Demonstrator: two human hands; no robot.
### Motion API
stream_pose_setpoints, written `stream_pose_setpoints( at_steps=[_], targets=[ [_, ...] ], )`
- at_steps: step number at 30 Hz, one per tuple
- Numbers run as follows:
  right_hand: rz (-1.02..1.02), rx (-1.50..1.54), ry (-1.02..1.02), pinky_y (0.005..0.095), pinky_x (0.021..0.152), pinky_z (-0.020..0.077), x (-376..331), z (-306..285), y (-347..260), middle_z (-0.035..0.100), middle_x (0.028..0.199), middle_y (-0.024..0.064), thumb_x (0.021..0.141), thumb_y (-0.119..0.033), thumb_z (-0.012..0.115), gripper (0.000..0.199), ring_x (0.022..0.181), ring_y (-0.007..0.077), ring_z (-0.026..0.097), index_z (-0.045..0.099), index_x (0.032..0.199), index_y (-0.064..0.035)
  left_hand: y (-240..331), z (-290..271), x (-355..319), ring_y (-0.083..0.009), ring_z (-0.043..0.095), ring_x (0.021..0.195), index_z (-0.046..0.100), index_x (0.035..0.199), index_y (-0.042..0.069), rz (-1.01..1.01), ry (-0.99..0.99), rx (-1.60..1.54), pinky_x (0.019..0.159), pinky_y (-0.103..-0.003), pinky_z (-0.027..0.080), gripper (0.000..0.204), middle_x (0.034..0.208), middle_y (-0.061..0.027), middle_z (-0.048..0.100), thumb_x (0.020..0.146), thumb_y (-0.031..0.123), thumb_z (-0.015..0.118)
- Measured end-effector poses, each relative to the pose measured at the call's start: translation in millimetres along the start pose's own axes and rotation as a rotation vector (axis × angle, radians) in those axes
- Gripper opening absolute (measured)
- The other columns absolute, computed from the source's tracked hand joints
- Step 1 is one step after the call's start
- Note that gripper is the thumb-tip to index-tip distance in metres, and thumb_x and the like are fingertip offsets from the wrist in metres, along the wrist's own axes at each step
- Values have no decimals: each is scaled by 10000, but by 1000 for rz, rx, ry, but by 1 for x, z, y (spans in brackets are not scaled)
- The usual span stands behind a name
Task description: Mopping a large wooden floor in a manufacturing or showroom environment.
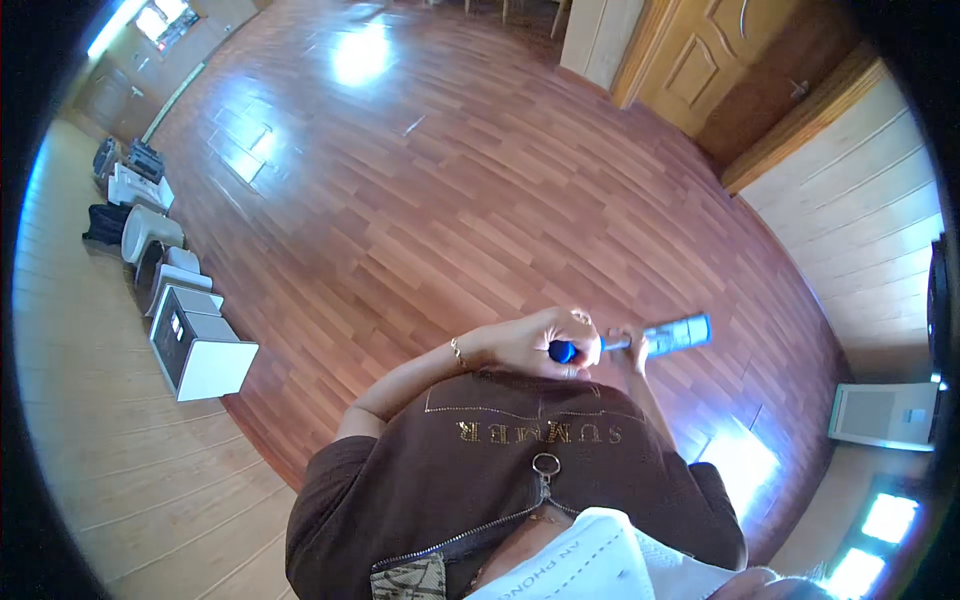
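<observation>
A flat mop (680, 336) with a long pole and a blue-and-grey rectangular head is held in front of my body, its head to the right. My left hand (545, 342) wraps round the pole near its blue top end (562, 352); a gold bracelet circles that wrist. Farther down the pole, close to the head in the picture, my right hand (634, 352) is closed round it, small and partly hidden by my chest. Beneath the mop lies the reddish-brown wood floor (480, 200).
A white cabinet (215, 368) and several chairs and boxes stand along the left wall. A wooden door (720, 80) is at the far right. Near the right wall sits a white boxy unit (885, 415). Bright glare (742, 465) lies on the floor.
</observation>
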State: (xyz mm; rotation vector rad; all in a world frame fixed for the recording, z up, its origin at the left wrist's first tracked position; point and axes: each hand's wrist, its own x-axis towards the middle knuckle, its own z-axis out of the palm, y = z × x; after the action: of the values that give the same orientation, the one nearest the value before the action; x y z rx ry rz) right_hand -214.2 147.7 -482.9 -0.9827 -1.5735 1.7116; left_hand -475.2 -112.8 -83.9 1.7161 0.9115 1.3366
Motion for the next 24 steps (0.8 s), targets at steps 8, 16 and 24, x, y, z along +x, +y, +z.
stream_pose_setpoints(
  at_steps=[8, 16, 24],
  targets=[
    [-451, -885, -156, 446, 580, 449, -93, 92, -122, 575, 624, 168, 613, -167, 724, 182, 621, 378, 583, 580, 633, -59, 58, -7, -46, -258, 587, 795, 511, 711, 42, -111, -49, -37, 752, -391, 436, 220, 802, -98, 622, 777, 79, 718],
    [-530, -657, -414, 415, 445, 386, -96, 168, -133, 498, 525, 127, 709, -257, 777, 340, 459, 308, 507, 515, 562, -98, 112, 1, -99, -271, 583, 747, 533, 745, 50, 34, 102, 102, 743, -400, 430, 158, 766, -72, 598, 821, 69, 670],
    [-735, -854, -854, 461, 602, 437, -24, 282, -159, 561, 696, 125, 675, -261, 679, 188, 712, 350, 582, 575, 662, -105, 134, -10, -143, -281, 573, 771, 546, 760, 57, -43, 365, 336, 721, -384, 427, 170, 773, -74, 596, 794, 108, 704]
  ],
)
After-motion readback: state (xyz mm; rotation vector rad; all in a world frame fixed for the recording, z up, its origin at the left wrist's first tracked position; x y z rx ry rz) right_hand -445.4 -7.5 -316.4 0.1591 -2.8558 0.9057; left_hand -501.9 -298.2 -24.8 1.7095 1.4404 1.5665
